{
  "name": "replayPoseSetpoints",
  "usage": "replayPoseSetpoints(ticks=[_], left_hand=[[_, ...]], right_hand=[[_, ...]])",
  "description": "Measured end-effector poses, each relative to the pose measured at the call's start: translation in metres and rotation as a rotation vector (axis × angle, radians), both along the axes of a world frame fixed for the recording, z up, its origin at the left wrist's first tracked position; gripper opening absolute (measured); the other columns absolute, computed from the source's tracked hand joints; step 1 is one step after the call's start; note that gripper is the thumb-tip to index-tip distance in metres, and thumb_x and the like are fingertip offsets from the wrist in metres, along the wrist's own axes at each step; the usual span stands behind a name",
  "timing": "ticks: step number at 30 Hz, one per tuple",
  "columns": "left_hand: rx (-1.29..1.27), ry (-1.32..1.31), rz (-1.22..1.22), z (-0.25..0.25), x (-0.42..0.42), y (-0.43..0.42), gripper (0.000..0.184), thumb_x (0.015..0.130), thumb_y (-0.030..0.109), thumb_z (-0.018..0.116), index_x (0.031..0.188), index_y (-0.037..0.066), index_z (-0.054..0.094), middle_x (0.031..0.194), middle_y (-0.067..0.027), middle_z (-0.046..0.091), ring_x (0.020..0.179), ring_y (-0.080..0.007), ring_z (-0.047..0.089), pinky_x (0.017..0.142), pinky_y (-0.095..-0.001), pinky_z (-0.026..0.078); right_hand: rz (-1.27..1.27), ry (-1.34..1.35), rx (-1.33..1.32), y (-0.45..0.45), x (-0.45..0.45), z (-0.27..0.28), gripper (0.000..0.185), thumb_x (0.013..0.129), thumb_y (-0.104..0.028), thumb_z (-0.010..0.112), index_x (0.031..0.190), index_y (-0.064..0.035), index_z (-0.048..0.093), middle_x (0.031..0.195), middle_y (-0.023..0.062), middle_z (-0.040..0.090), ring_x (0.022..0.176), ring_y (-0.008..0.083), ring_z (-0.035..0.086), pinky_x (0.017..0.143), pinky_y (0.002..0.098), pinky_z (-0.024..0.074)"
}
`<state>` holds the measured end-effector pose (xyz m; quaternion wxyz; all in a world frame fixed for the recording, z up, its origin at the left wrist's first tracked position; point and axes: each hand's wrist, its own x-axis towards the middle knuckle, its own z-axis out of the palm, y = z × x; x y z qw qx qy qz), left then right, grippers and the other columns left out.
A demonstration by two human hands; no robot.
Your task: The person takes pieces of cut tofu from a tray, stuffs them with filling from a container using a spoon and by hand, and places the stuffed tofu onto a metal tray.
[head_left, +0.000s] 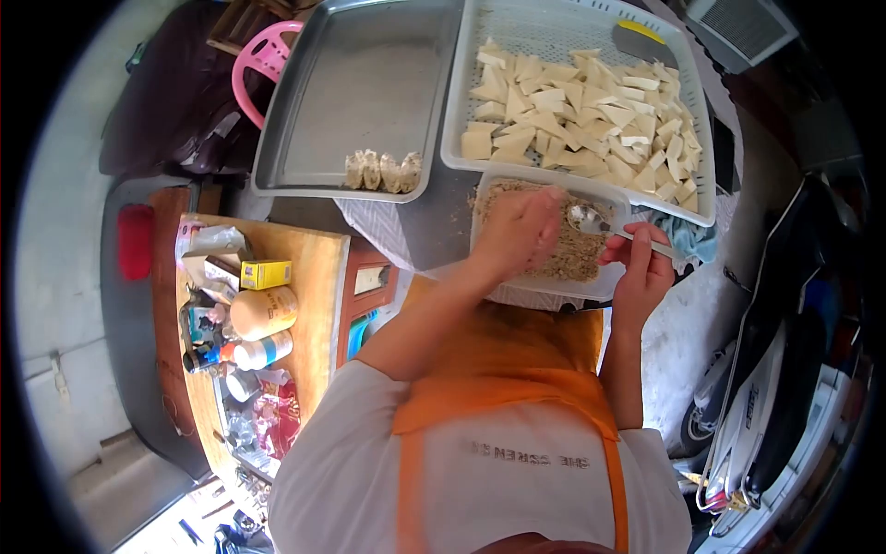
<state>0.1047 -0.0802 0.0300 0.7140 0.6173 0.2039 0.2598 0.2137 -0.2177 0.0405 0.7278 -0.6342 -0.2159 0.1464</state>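
Observation:
My right hand (pixel 639 265) grips the handle of a metal spoon (pixel 589 219), whose bowl is over a white plastic tub (pixel 487 242) of brown crumbly minced filling (pixel 568 257). Above the tub's left side is my left hand (pixel 524 233), its fingers curled together; what they hold, if anything, is hidden. Beyond the tub, a white perforated basket (pixel 449 138) contains many pale triangular tofu pieces (pixel 581 115). A metal tray (pixel 360 78) to the left has several filled tofu pieces (pixel 382 173) lined up at its near edge.
A yellow-edged scraper (pixel 644 42) lies in the basket's far right corner. A blue-grey cloth (pixel 688 238) is by the basket's near right corner. Left are a pink chair (pixel 263 57) and a wooden cabinet (pixel 318 268) with jars and boxes. A scooter (pixel 752 415) stands right.

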Motion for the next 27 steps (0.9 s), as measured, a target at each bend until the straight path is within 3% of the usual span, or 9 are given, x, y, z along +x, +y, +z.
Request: replayPoseSetpoints(ticks=[1, 4, 7, 13, 16, 19, 22, 25, 27], left_hand=[[-0.314, 0.002, -0.111, 0.013, -0.001, -0.001, 0.049, 0.099, 0.032, 0.042, 0.059, 0.006, 0.046, 0.047, -0.0030, 0.043, 0.035, -0.0111, 0.036, 0.031, -0.0263, 0.026], [-0.374, 0.075, -0.074, 0.016, -0.001, -0.002, 0.048, 0.100, 0.030, 0.042, 0.058, 0.006, 0.046, 0.044, -0.0021, 0.040, 0.032, -0.0106, 0.032, 0.032, -0.0254, 0.027], [-0.299, 0.108, -0.102, 0.022, -0.005, 0.000, 0.039, 0.097, 0.023, 0.042, 0.064, 0.005, 0.051, 0.050, -0.0039, 0.045, 0.039, -0.0121, 0.039, 0.038, -0.0248, 0.030], [-0.471, 0.069, 0.063, 0.040, 0.007, -0.001, 0.032, 0.098, 0.028, 0.037, 0.095, 0.005, 0.058, 0.074, -0.0045, 0.056, 0.060, -0.0104, 0.047, 0.048, -0.0235, 0.036], [-0.465, 0.031, -0.104, 0.021, -0.002, 0.008, 0.033, 0.099, 0.030, 0.035, 0.099, 0.007, 0.058, 0.077, -0.0028, 0.055, 0.064, -0.0103, 0.046, 0.050, -0.0219, 0.036], [-0.499, -0.017, -0.056, 0.019, 0.000, 0.006, 0.031, 0.100, 0.031, 0.037, 0.095, 0.008, 0.057, 0.073, -0.0011, 0.052, 0.063, -0.0102, 0.045, 0.050, -0.0216, 0.034], [-0.702, -0.097, -0.060, 0.020, 0.001, 0.006, 0.033, 0.100, 0.031, 0.039, 0.081, 0.009, 0.054, 0.064, -0.0006, 0.048, 0.054, -0.0106, 0.042, 0.044, -0.0235, 0.032], [-0.694, -0.132, -0.167, 0.007, -0.005, 0.007, 0.042, 0.101, 0.032, 0.036, 0.066, 0.010, 0.045, 0.054, -0.0002, 0.042, 0.044, -0.0113, 0.037, 0.039, -0.0252, 0.027], [-0.606, -0.089, -0.125, 0.004, -0.001, 0.002, 0.044, 0.101, 0.034, 0.038, 0.065, 0.009, 0.042, 0.051, -0.0011, 0.040, 0.039, -0.0115, 0.033, 0.033, -0.0260, 0.024]], right_hand=[[0.003, -0.049, -0.024, 0.001, -0.002, -0.001, 0.018, 0.097, -0.012, 0.047, 0.095, 0.0015, 0.058, 0.071, 0.0074, 0.062, 0.053, 0.0116, 0.058, 0.053, 0.0229, 0.0491], [0.018, -0.212, -0.091, 0.002, -0.004, -0.006, 0.016, 0.096, -0.008, 0.047, 0.092, 0.0032, 0.058, 0.071, 0.0066, 0.062, 0.054, 0.0103, 0.058, 0.052, 0.0223, 0.0486], [0.038, -0.282, -0.106, 0.003, -0.004, -0.008, 0.016, 0.096, -0.008, 0.049, 0.090, 0.0039, 0.059, 0.072, 0.0072, 0.063, 0.056, 0.0097, 0.059, 0.051, 0.0224, 0.0485], [0.030, -0.217, -0.115, 0.003, -0.005, -0.013, 0.016, 0.095, -0.009, 0.052, 0.090, 0.0030, 0.061, 0.069, 0.0066, 0.062, 0.056, 0.0093, 0.059, 0.051, 0.0217, 0.0475], [0.035, -0.264, -0.137, 0.003, -0.003, -0.013, 0.015, 0.095, -0.008, 0.052, 0.090, 0.0029, 0.061, 0.068, 0.0064, 0.063, 0.055, 0.0098, 0.059, 0.050, 0.0222, 0.0472], [0.035, -0.280, -0.162, 0.003, -0.004, -0.012, 0.015, 0.094, -0.007, 0.051, 0.089, 0.0026, 0.062, 0.068, 0.0076, 0.063, 0.054, 0.0113, 0.061, 0.049, 0.0231, 0.0477], [0.049, -0.272, -0.173, 0.002, -0.004, -0.012, 0.015, 0.094, -0.007, 0.051, 0.089, 0.0022, 0.062, 0.068, 0.0078, 0.064, 0.055, 0.0120, 0.062, 0.049, 0.0231, 0.0483], [0.052, -0.249, -0.187, 0.003, -0.005, -0.011, 0.014, 0.094, -0.007, 0.051, 0.090, 0.0017, 0.061, 0.068, 0.0080, 0.064, 0.056, 0.0123, 0.063, 0.050, 0.0234, 0.0490], [0.058, -0.263, -0.204, 0.002, -0.006, -0.011, 0.013, 0.094, -0.007, 0.051, 0.091, 0.0015, 0.061, 0.068, 0.0082, 0.064, 0.056, 0.0124, 0.063, 0.050, 0.0236, 0.0495]])
